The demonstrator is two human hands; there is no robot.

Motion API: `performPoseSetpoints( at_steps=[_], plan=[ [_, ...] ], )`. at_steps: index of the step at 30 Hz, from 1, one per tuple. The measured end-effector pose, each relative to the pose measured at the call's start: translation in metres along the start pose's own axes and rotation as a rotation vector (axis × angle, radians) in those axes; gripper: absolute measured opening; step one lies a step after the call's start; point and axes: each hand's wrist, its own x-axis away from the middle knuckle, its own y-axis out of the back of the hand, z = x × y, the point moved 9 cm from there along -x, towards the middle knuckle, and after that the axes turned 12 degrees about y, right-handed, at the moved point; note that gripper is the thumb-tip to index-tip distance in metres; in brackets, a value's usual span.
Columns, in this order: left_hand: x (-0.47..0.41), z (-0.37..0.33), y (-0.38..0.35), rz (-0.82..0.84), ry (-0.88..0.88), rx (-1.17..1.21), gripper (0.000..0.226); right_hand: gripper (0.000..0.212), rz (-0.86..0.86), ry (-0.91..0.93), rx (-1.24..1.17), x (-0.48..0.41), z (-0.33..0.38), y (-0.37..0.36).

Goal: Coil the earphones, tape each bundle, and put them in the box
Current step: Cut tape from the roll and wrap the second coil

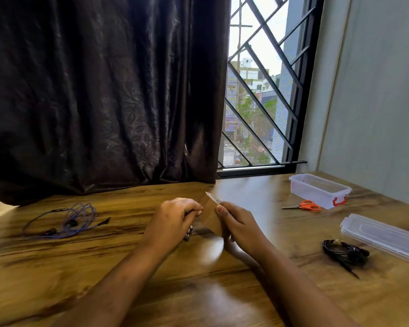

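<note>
On the tabletop (128, 267), a loose earphone tangle (66, 220) lies far left. Both hands (206, 220) meet at the middle. At the right rear stands the box (319, 190), the scissors (304, 206) just before it. Nearer, at the right edge, lies the lid (383, 237), a coiled earphone bundle (345, 253) beside it to its left.
</note>
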Motion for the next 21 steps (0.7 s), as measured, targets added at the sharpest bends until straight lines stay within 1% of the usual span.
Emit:
performPoseSetpoints(
  at_steps=[6,12,16,21],
  plan=[
    [0.001,-0.002,-0.002,0.014,0.007,0.036,0.015,0.031,-0.040,0.023,0.084,-0.002,0.000,0.009],
    [0.003,-0.008,-0.002,-0.004,-0.014,0.024,0.013,0.039,-0.079,0.060,0.159,-0.004,-0.002,0.014],
    [0.003,-0.015,0.001,-0.003,-0.040,0.010,0.016,0.043,-0.099,0.038,0.086,-0.005,-0.003,0.014],
    [0.002,-0.017,0.002,-0.011,-0.056,-0.009,0.015,0.037,-0.096,-0.035,0.002,-0.005,-0.004,0.012]
  ],
)
